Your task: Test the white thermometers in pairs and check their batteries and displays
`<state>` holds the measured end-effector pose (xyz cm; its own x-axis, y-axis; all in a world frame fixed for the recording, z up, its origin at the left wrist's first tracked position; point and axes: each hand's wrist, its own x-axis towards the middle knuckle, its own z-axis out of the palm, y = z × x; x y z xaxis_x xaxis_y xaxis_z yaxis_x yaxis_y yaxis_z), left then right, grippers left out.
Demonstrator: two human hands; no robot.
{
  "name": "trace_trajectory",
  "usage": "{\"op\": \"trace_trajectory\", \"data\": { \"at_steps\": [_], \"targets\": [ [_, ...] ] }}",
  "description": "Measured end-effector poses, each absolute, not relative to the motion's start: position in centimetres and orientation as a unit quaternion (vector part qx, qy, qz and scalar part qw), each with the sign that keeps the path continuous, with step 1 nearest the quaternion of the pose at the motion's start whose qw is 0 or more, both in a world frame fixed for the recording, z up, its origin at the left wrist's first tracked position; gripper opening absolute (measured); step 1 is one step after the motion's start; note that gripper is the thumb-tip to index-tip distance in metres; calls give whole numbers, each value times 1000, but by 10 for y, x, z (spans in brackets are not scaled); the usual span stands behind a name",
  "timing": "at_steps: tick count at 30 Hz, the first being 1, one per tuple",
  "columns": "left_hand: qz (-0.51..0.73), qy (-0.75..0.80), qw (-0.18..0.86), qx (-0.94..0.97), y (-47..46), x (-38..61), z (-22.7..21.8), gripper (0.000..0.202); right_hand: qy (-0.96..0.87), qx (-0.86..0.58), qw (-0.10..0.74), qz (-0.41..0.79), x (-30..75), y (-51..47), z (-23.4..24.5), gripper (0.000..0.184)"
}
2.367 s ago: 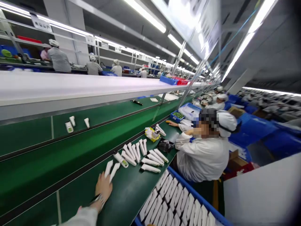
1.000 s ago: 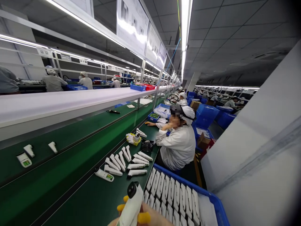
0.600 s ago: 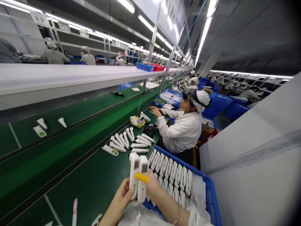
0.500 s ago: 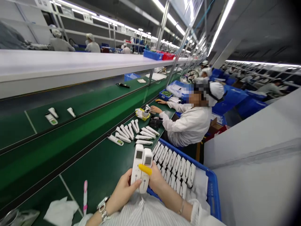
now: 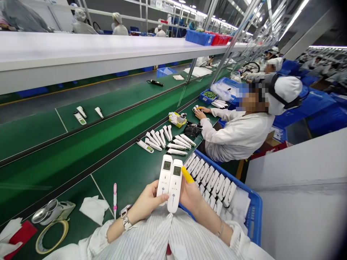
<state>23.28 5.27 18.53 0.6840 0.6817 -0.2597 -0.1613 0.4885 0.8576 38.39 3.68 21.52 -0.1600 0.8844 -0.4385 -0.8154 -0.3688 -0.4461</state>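
Two white thermometers are held upright side by side in front of my chest, their small displays lit and facing me. My left hand (image 5: 148, 204) grips the left thermometer (image 5: 164, 177). My right hand (image 5: 189, 195), with a yellow cot on one finger, holds the right thermometer (image 5: 175, 186). Below and to the right sits a blue bin (image 5: 255, 213) filled with several rows of white thermometers. Several more white thermometers (image 5: 168, 140) lie on the green bench (image 5: 127, 173) ahead.
A pink-and-white tool (image 5: 115, 195), white wipes (image 5: 93, 208), a tape roll (image 5: 51, 231) and a metal tin (image 5: 43, 215) lie at my left. A co-worker in white (image 5: 238, 133) sits to the right. Three units (image 5: 85, 113) ride the far belt.
My view has tilted down and the two thermometers have come nearer, displays lit. The tape roll, tin and wipes at my left have come into view. The co-worker's hand has moved farther right.
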Motion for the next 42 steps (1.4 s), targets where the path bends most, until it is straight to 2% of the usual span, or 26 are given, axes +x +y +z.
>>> {"op": "trace_trajectory", "data": {
  "at_steps": [12,26,33,42],
  "targets": [
    [263,318,804,429,51,231,186,41,-47,-346,560,751,382,42,230,27],
    [256,339,794,435,50,227,190,42,-65,-334,566,751,384,45,227,20],
    [282,361,779,429,52,229,198,55,-103,-331,584,734,375,42,224,26],
    [305,393,752,433,53,228,205,47,-249,-434,570,651,371,37,209,40]
  ]
}}
